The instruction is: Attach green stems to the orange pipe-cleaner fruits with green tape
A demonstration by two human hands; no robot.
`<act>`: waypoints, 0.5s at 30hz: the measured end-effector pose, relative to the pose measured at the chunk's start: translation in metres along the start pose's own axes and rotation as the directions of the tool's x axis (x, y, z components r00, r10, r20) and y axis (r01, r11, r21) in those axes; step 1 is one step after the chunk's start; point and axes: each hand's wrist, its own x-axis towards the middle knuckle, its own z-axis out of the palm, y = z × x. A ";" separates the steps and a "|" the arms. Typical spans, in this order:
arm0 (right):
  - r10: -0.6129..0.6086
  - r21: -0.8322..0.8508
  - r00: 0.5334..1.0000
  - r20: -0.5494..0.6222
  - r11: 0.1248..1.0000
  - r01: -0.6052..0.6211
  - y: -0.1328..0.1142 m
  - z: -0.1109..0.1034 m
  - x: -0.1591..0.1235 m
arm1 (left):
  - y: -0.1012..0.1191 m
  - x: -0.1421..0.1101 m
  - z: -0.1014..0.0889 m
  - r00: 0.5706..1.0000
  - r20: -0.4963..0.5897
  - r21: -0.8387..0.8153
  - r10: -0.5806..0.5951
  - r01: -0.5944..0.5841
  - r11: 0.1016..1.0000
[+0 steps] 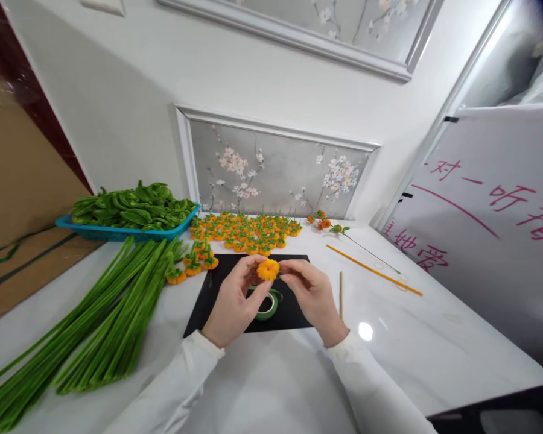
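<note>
Between my two hands is an orange pipe-cleaner flower (268, 269), its round face turned up toward me. My left hand (238, 299) pinches it from the left with thumb and fingers. My right hand (313, 293) is closed at its right edge, where a bit of green shows by the fingertips; what exactly those fingers grip is partly hidden. Below the hands, a roll of green tape (268, 307) lies on a black mat (203, 301), its loose end curling to the right. Many similar orange flowers (248, 232) with green stems stand in rows behind the mat.
A blue tray (113, 232) heaped with green fuzzy leaves (136, 208) stands at the back left. Long green pipe cleaners (113, 319) cover the left side. To the right lie an orange pipe cleaner (373, 269), a thin stick (341, 295) and a wire-stemmed flower sprig (323, 223).
</note>
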 end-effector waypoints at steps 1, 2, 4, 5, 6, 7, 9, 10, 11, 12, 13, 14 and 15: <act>-0.001 0.008 1.000 -0.007 1.000 0.001 0.000 0.000 0.000 | 0.001 0.000 0.000 1.000 0.009 -0.010 0.001 -0.001 1.000; -0.001 0.017 1.000 -0.016 1.000 0.001 0.000 0.001 0.000 | 0.001 0.000 0.000 1.000 0.016 -0.019 0.000 0.000 1.000; -0.004 0.022 0.999 -0.034 1.000 0.005 -0.001 0.002 0.000 | 0.002 0.001 0.001 1.000 0.025 -0.029 -0.002 0.002 1.000; -0.009 0.011 0.999 -0.039 1.000 0.009 -0.002 0.002 0.000 | 0.002 0.001 0.001 1.000 0.027 -0.028 -0.005 0.006 1.000; -0.016 -0.008 0.999 -0.043 1.000 0.016 -0.002 0.003 -0.001 | 0.002 0.001 0.001 1.000 0.027 -0.022 -0.009 0.009 1.000; -0.027 -0.030 0.999 -0.043 0.999 0.026 -0.003 0.003 -0.001 | 0.001 0.002 0.001 1.000 0.027 -0.013 -0.012 0.012 1.000; -0.056 -0.070 0.998 -0.038 0.996 0.053 -0.005 0.003 -0.002 | -0.001 0.002 0.001 0.999 0.024 0.008 -0.021 0.021 1.000; -0.071 -0.083 0.997 -0.033 0.994 0.068 -0.006 0.004 -0.002 | -0.002 0.001 0.001 0.999 0.021 0.017 -0.025 0.024 1.000; -0.084 -0.092 0.996 -0.029 0.993 0.081 -0.006 0.004 -0.002 | -0.003 0.001 0.000 1.000 0.016 0.023 -0.026 0.025 0.999; -0.095 -0.098 0.995 -0.025 0.991 0.092 -0.006 0.005 -0.003 | -0.004 0.001 0.000 1.000 0.012 0.027 -0.025 0.025 0.999; -0.105 -0.105 0.994 -0.024 0.989 0.102 -0.006 0.005 -0.003 | -0.005 0.001 -0.001 1.000 0.009 0.029 -0.024 0.023 0.999; -0.111 -0.114 0.994 -0.024 0.988 0.107 -0.006 0.006 -0.003 | -0.006 0.001 -0.001 1.000 0.007 0.031 -0.021 0.021 0.999; -0.114 -0.123 0.993 -0.024 0.986 0.110 -0.006 0.007 -0.004 | -0.006 0.001 -0.001 1.000 0.007 0.035 -0.019 0.018 0.999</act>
